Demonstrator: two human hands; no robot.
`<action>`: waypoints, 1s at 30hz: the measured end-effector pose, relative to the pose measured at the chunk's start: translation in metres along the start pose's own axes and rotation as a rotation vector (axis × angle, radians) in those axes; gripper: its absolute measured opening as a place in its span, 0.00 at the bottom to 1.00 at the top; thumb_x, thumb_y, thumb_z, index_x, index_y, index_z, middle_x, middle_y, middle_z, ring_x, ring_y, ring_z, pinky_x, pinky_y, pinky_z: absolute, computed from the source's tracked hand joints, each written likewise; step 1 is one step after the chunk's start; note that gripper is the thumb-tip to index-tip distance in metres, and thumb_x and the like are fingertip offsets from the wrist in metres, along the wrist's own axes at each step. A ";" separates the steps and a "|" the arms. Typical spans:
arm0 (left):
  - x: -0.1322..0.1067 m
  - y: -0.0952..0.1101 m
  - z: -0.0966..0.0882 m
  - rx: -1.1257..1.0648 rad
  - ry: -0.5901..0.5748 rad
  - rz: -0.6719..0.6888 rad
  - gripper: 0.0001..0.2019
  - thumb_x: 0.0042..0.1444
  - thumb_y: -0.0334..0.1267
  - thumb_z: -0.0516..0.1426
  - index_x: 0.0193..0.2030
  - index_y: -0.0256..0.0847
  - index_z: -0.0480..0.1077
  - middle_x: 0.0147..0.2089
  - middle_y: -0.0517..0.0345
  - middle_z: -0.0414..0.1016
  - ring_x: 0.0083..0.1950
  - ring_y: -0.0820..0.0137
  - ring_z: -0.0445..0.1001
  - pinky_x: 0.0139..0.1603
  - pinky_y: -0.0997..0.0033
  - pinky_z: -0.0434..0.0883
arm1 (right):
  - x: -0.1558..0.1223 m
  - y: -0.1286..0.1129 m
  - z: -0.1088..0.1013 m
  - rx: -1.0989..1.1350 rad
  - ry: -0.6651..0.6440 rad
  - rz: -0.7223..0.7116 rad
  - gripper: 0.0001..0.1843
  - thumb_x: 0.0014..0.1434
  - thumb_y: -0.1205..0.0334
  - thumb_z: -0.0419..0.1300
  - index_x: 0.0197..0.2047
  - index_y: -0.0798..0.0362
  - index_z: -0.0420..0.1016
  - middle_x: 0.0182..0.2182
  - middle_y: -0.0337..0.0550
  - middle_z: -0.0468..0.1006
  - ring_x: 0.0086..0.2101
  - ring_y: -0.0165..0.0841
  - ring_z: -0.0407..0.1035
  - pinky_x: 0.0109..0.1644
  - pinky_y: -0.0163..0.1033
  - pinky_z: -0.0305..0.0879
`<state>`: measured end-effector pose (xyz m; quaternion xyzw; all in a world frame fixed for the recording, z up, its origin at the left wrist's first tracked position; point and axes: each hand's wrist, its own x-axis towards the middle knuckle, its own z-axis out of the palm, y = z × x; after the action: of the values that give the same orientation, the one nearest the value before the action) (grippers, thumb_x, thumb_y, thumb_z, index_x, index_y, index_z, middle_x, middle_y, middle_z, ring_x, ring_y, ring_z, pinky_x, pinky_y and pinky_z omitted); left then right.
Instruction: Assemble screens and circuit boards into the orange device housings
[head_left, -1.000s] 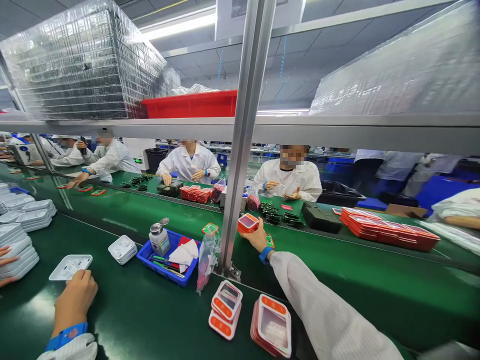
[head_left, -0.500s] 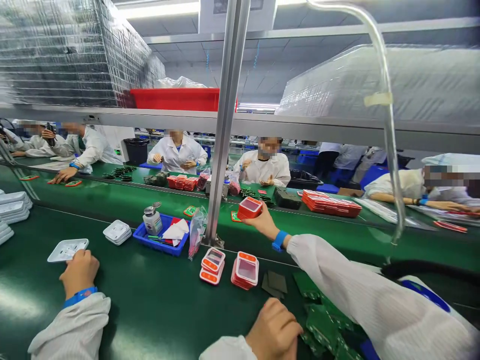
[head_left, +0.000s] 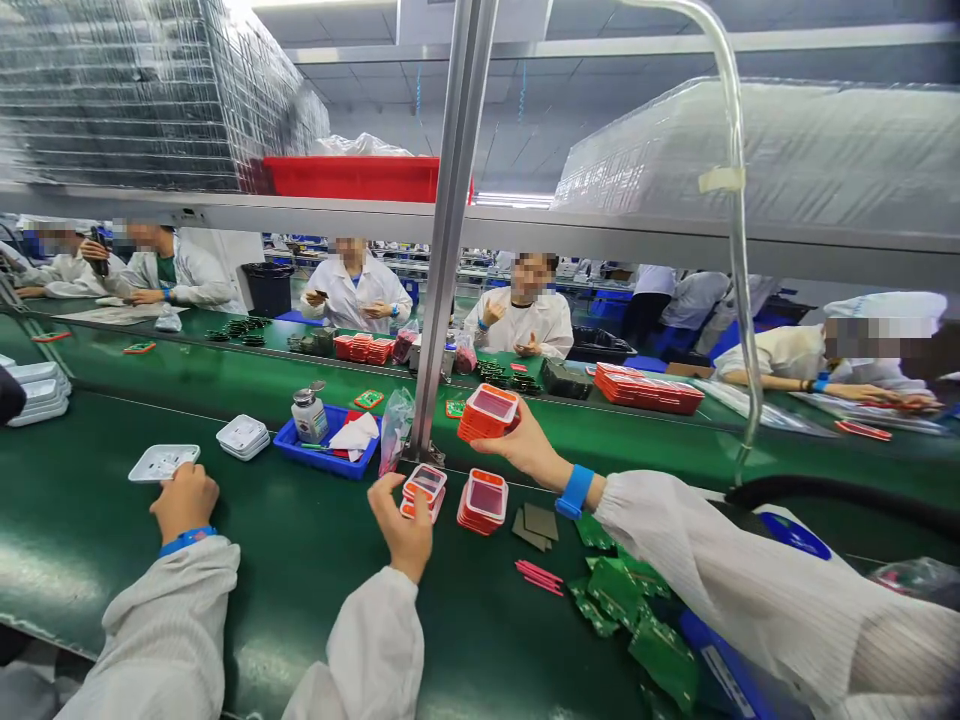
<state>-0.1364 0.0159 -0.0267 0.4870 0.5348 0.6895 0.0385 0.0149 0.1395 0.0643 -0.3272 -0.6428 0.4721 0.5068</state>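
Note:
My right hand (head_left: 529, 445), reaching in from the right, is closed around a stack of red plastic covers (head_left: 487, 412) with white rims and windows, held up over the green belt. My left hand (head_left: 405, 525) is at a short stack of red covers (head_left: 425, 482) on the table; its fingers are apart around the near left side, and whether they touch is unclear. A taller red stack (head_left: 482, 500) stands just right of it. Farther left, another person's hand (head_left: 184, 505), with a blue wristband, holds a white plastic cover (head_left: 161, 462).
A blue tray (head_left: 330, 462) with a bottle and tissue stands behind, beside a metal post (head_left: 450, 230). Pink sticks (head_left: 540, 577), grey pads (head_left: 536, 525) and green circuit boards (head_left: 622, 590) lie at right. White covers (head_left: 244, 437) lie at left. Co-workers sit across the belt.
My left hand has moved left and away from me, from near the grey pads to the short red stack, uncovering the pink sticks. My right hand still holds its stack.

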 end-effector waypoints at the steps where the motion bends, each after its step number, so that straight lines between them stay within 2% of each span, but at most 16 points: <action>1: 0.004 -0.001 -0.007 0.002 0.015 -0.023 0.16 0.62 0.44 0.54 0.54 0.41 0.67 0.55 0.50 0.69 0.51 0.66 0.71 0.51 0.58 0.72 | -0.007 -0.002 0.005 0.023 -0.016 0.003 0.47 0.26 0.63 0.76 0.50 0.49 0.60 0.45 0.42 0.76 0.47 0.41 0.72 0.56 0.52 0.66; 7: 0.013 -0.007 -0.035 -0.006 0.080 -0.078 0.18 0.61 0.44 0.55 0.55 0.39 0.66 0.55 0.49 0.69 0.51 0.65 0.71 0.50 0.56 0.72 | -0.048 0.004 0.044 0.186 -0.126 0.054 0.50 0.28 0.60 0.77 0.53 0.47 0.57 0.48 0.43 0.75 0.50 0.42 0.71 0.56 0.53 0.67; 12: -0.002 -0.013 -0.054 -0.050 0.086 -0.074 0.21 0.61 0.52 0.49 0.53 0.41 0.65 0.53 0.49 0.69 0.54 0.60 0.69 0.56 0.52 0.66 | -0.084 0.018 0.076 0.267 -0.157 0.109 0.47 0.31 0.61 0.76 0.52 0.46 0.57 0.46 0.41 0.75 0.47 0.42 0.72 0.52 0.52 0.70; 15: -0.014 -0.018 -0.069 -0.046 -0.003 -0.034 0.23 0.57 0.54 0.51 0.52 0.41 0.65 0.52 0.48 0.69 0.55 0.57 0.67 0.59 0.52 0.63 | -0.106 0.022 0.087 0.274 -0.159 0.109 0.45 0.32 0.64 0.74 0.53 0.45 0.58 0.46 0.41 0.74 0.47 0.42 0.72 0.54 0.52 0.68; 19: -0.022 -0.025 -0.086 -0.009 -0.176 -0.009 0.25 0.57 0.54 0.51 0.56 0.42 0.62 0.56 0.47 0.66 0.58 0.55 0.65 0.60 0.51 0.60 | -0.133 0.029 0.092 0.129 -0.155 0.062 0.46 0.35 0.69 0.72 0.57 0.45 0.58 0.51 0.43 0.72 0.51 0.42 0.69 0.59 0.51 0.62; 25: -0.033 -0.022 -0.086 -0.069 -0.372 -0.096 0.32 0.55 0.60 0.52 0.60 0.43 0.59 0.60 0.45 0.61 0.64 0.53 0.59 0.65 0.49 0.56 | -0.157 0.048 0.097 0.002 -0.150 0.105 0.48 0.35 0.71 0.71 0.59 0.43 0.57 0.50 0.42 0.72 0.48 0.44 0.69 0.54 0.51 0.65; 27: -0.033 -0.020 -0.081 -0.095 -0.370 -0.142 0.32 0.55 0.61 0.51 0.60 0.43 0.59 0.61 0.45 0.61 0.65 0.53 0.58 0.66 0.49 0.54 | -0.160 0.054 0.098 0.003 -0.138 0.129 0.51 0.34 0.71 0.70 0.61 0.43 0.55 0.52 0.43 0.72 0.49 0.45 0.68 0.55 0.51 0.65; 30: -0.023 -0.024 -0.072 -0.108 -0.295 -0.252 0.26 0.56 0.58 0.52 0.56 0.43 0.63 0.58 0.47 0.65 0.63 0.56 0.61 0.66 0.51 0.55 | -0.165 0.063 0.097 0.011 -0.115 0.171 0.52 0.34 0.71 0.71 0.62 0.43 0.55 0.52 0.44 0.72 0.50 0.46 0.68 0.55 0.52 0.64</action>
<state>-0.1864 -0.0376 -0.0566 0.5092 0.5423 0.6282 0.2282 -0.0375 -0.0139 -0.0550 -0.3501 -0.6380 0.5352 0.4288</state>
